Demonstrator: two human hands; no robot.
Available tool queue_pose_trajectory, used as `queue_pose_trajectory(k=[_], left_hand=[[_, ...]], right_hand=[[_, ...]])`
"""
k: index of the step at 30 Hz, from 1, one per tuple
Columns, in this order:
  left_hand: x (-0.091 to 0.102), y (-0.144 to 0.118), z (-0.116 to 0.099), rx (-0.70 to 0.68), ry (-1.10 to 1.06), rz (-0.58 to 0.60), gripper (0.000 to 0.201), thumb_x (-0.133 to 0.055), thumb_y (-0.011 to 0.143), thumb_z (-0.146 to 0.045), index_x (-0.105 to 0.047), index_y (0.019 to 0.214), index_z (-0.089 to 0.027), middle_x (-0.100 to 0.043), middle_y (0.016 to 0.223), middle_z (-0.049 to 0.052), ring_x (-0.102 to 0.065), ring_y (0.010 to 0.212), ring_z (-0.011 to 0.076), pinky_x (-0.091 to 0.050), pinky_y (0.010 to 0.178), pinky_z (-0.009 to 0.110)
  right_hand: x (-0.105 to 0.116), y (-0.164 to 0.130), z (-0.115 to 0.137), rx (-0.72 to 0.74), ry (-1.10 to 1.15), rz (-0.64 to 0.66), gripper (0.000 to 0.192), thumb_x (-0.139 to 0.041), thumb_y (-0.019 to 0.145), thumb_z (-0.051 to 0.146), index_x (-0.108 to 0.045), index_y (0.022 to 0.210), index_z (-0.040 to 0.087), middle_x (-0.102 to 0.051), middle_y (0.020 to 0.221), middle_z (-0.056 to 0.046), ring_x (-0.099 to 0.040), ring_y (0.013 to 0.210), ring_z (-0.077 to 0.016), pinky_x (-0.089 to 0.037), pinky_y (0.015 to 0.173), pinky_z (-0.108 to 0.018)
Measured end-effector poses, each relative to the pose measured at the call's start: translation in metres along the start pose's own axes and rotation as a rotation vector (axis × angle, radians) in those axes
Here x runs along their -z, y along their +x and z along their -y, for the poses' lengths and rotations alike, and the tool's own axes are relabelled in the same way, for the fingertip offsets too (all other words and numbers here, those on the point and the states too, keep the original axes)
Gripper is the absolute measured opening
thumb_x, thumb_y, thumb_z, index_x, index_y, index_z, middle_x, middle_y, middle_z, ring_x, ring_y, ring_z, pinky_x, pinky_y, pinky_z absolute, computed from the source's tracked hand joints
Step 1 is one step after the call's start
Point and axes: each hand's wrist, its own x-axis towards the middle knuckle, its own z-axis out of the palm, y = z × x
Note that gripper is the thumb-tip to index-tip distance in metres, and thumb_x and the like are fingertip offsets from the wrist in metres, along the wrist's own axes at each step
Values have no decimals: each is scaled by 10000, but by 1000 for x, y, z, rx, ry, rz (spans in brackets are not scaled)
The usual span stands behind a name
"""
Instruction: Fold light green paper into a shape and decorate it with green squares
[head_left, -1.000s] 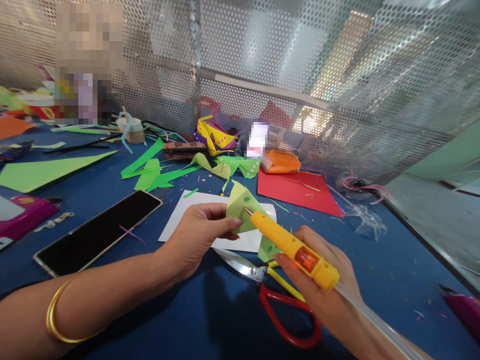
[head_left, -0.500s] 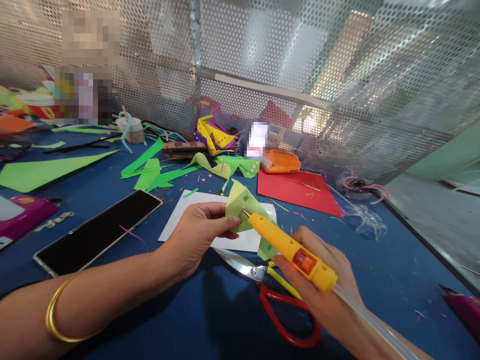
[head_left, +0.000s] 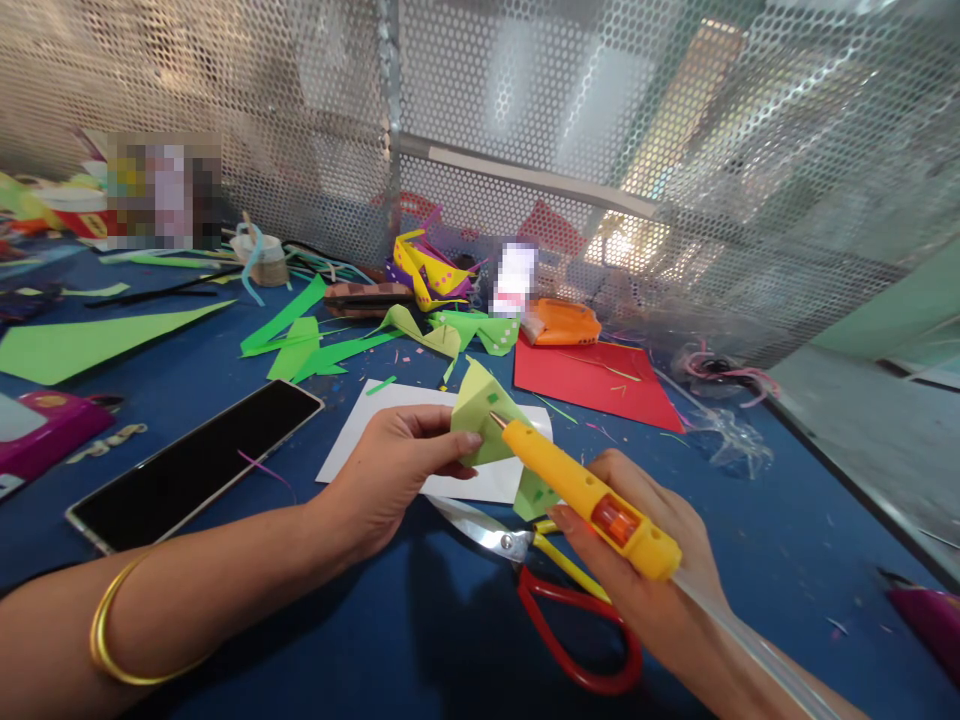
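Between thumb and fingers, my left hand (head_left: pixel 409 445) pinches a folded piece of light green paper (head_left: pixel 480 395) with darker green squares on it. My right hand (head_left: pixel 656 520) is wrapped round a yellow hot glue gun (head_left: pixel 559 470) with an orange switch; a clear stick or tube runs out of its back. Its metal tip points at the green paper, close to its face; whether they touch I cannot tell. Below both hands lie scissors (head_left: pixel 514 545) with one red and one yellow handle. White paper (head_left: pixel 360 450) rests under the green piece.
A black phone (head_left: pixel 199 465) lies to the left. Green paper strips (head_left: pixel 300 345), a yellow and purple folded paper piece (head_left: pixel 427 275), an orange packet (head_left: pixel 562 322) and red paper (head_left: pixel 600 380) spread across the back. Behind stands a perforated metal screen (head_left: pixel 525 100).
My right hand has drawn the glue gun slightly right, its tip moving a little across the green paper. My left hand has stayed in place.
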Motion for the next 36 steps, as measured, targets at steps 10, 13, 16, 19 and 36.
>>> queue_pose_trajectory(k=[10,13,16,19,36], left_hand=[[-1,-1,-1,3,-28,-10,94,-751,689,-186,-793,771,-163,-754,779,43,-603,647,109,-506,585,174],[0,0,0,-3,-26,-10,107,-748,697,-182,-795,791,-164,-755,792,46,-604,653,108,-509,580,167],[1,2,2,2,-39,-25,101,-755,695,-183,-794,785,-158,-753,791,54,-613,666,115,-522,579,169],[1,4,1,15,-69,-44,119,-770,683,-181,-793,796,-151,-757,812,66,-635,691,126,-537,586,172],[18,30,-29,-76,-382,-337,167,-709,655,39,-703,650,-128,-719,720,10,-663,645,123,-583,563,207]], right_hand=[[1,-2,1,-1,126,57,237,-541,910,378,-478,741,225,-513,654,43,-484,522,-96,-351,469,-222],[4,-1,-1,-26,217,60,206,-543,915,361,-510,765,224,-530,663,37,-504,534,-102,-392,479,-224],[8,1,-7,-114,265,15,194,-549,913,386,-551,801,228,-589,684,18,-537,549,-118,-426,479,-227],[14,7,-22,-257,261,-62,287,-559,882,485,-602,780,220,-641,728,-13,-548,558,-126,-431,463,-227],[86,14,-214,-724,-455,-41,257,-672,712,323,-488,551,244,-442,547,-35,-561,673,-302,-368,627,-402]])
